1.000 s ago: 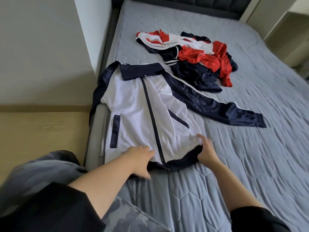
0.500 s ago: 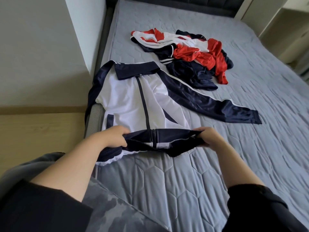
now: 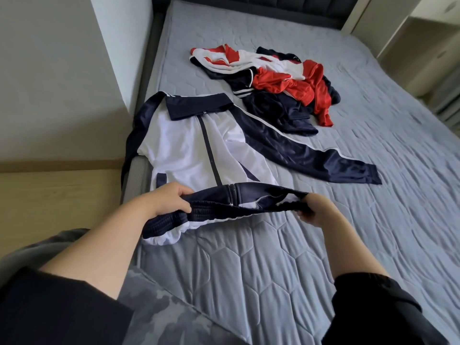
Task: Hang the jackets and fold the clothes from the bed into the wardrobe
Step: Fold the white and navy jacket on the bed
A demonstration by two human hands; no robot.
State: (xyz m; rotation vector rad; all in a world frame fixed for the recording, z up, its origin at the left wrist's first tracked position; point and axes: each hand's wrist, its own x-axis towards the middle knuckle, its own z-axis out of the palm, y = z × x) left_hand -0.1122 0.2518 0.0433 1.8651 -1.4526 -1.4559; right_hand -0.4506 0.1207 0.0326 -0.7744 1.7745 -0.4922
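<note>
A white and navy zip jacket [image 3: 184, 145] lies front-up on the grey quilted bed [image 3: 373, 220], collar away from me, one navy sleeve stretched out to the right. Its navy hem is lifted off the mattress and folded up towards the collar. My left hand [image 3: 169, 199] grips the hem's left end and my right hand [image 3: 315, 207] grips its right end. Beyond the jacket sits a heap of red, white and navy clothes [image 3: 276, 80].
The bed's left edge runs beside a white wall corner [image 3: 109, 58] and a strip of wooden floor [image 3: 57, 200]. A dark padded headboard [image 3: 249, 6] closes the far end. Pale cabinets [image 3: 420, 41] stand at the right. My camouflage trousers show at the bottom.
Both hands went from resting flat on the hem to gripping it and have lifted it off the mattress, turning it up over the jacket's lower front.
</note>
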